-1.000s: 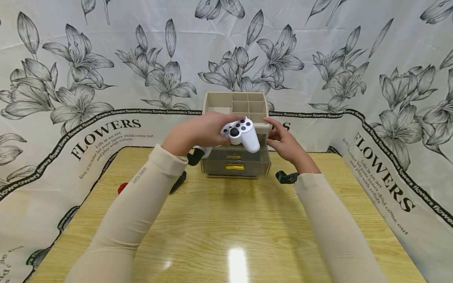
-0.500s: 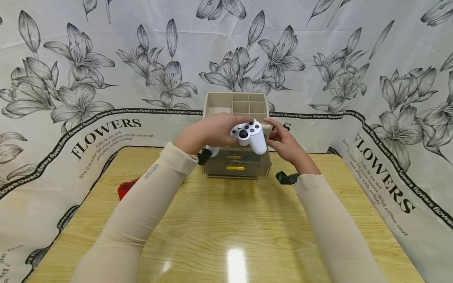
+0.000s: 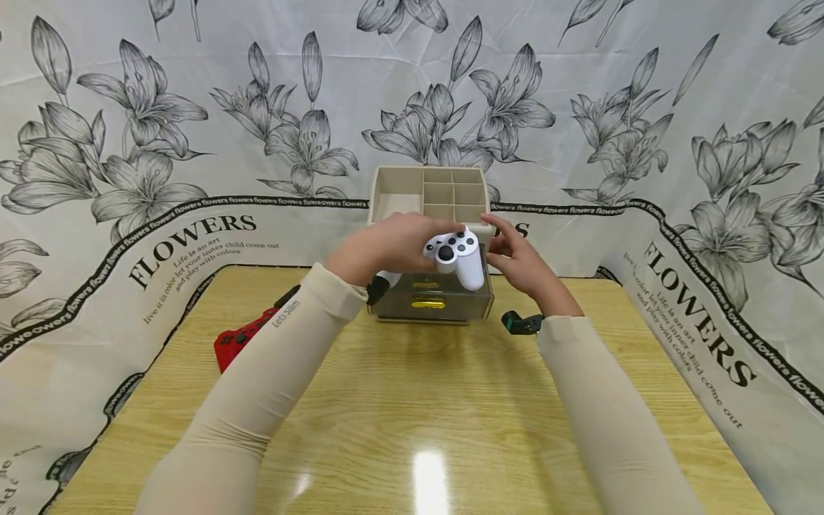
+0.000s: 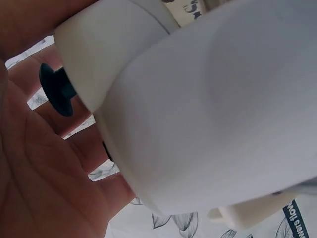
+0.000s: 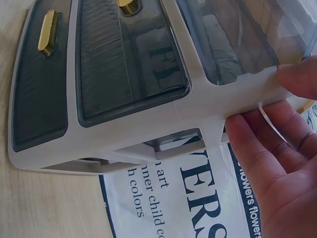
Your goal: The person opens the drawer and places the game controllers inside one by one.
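Observation:
A white game controller (image 3: 468, 265) with black buttons and thumbsticks is gripped by my left hand (image 3: 402, 243), above the front of a small beige drawer organizer (image 3: 478, 229). Below it a smoky see-through drawer (image 3: 460, 306) with a gold handle juts forward. In the left wrist view, the controller's smooth white shell (image 4: 208, 114) fills most of the picture, partly covering the fingers. My right hand (image 3: 518, 261) holds the organizer's right side. The right wrist view shows its thumb and fingers (image 5: 255, 153) pinching the beige frame (image 5: 198, 109) near the upper compartment.
A red game controller (image 3: 241, 340) lies on the wooden table (image 3: 412, 400), partly behind my left sleeve. A dark object (image 3: 287, 295) sits just beyond it. The organizer's top has divided compartments (image 3: 453, 193). Flower-printed cloth (image 3: 412, 86) hangs behind and along both sides.
My left hand has carried the white controller to the right, then slightly down, over the drawer. More of the red controller shows beside the left sleeve. My right hand has stayed put.

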Tool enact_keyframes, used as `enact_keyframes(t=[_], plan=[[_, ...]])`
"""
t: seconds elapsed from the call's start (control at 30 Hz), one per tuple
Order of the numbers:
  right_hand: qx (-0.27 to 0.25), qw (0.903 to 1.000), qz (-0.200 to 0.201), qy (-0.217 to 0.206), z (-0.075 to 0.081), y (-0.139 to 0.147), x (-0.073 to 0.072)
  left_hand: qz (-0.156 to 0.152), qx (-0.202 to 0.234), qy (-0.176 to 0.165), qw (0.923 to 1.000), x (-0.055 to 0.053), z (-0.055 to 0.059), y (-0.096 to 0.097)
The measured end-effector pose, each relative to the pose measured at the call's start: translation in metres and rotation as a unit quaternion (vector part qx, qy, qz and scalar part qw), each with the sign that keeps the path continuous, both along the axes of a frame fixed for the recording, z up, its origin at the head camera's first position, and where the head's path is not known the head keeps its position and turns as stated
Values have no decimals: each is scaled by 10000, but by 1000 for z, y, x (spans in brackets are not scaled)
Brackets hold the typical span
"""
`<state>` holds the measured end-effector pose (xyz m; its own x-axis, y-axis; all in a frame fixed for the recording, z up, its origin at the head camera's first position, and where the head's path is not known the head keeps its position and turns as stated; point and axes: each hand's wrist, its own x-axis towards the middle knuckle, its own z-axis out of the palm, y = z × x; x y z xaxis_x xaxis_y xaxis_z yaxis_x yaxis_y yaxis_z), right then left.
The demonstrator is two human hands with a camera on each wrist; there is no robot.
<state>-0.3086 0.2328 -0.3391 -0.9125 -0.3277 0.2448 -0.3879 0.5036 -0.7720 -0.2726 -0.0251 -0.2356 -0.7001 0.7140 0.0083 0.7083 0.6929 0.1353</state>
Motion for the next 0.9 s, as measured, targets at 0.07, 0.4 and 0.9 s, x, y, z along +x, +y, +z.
enact_keyframes(t=[0.07,0.4,0.9], plan=[[-10,10000,-1,16,0,0,0,16,-67,-24,10000,0,-2,2],[-84,9999,34,53,1,-1,1,78,-180,-226,9996,1,-9,4],[-32,9999,-5,161,0,-1,1,-124,-56,-588,9982,-5,-12,7]])
